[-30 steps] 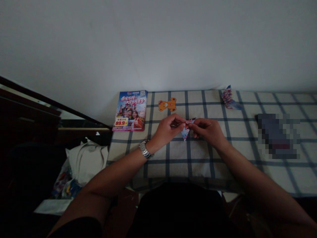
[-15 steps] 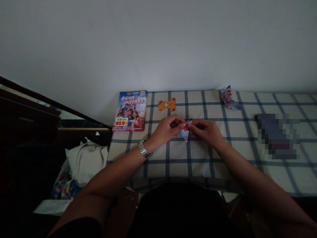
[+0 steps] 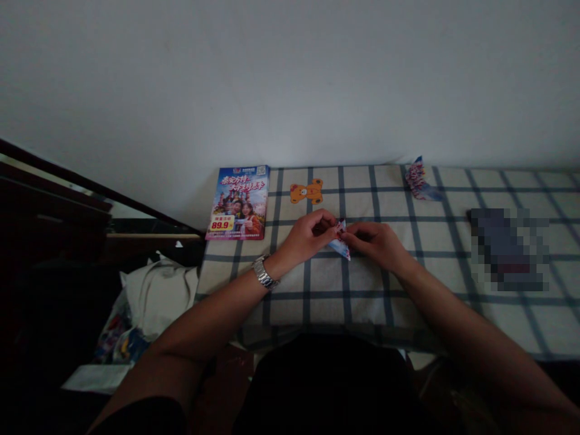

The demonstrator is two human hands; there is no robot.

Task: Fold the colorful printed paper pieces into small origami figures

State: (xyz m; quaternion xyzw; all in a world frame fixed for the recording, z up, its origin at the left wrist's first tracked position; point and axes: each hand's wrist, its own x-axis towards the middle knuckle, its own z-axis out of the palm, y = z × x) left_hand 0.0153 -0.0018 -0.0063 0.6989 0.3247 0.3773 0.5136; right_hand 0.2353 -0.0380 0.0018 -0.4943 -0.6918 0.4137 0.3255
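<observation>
Both hands meet over the middle of a checked tablecloth (image 3: 317, 284). My left hand (image 3: 308, 237), with a metal watch (image 3: 264, 273) on the wrist, pinches one side of a small folded piece of printed paper (image 3: 341, 244). My right hand (image 3: 376, 243) pinches the other side, its fingers closed on the fold. The paper is blue, white and red, and its pointed tip hangs down between the two hands, just above the cloth.
A colourful leaflet (image 3: 238, 202) lies at the table's back left. An orange bear figure (image 3: 307, 191) lies behind my hands. Folded paper pieces (image 3: 418, 179) sit at the back by the wall. A blurred dark object (image 3: 507, 248) is at right. Bags (image 3: 149, 296) lie left of the table.
The folded paper has been turned and drawn in between my fingers; its tip now points down to the right. Both hands have stayed in nearly the same place.
</observation>
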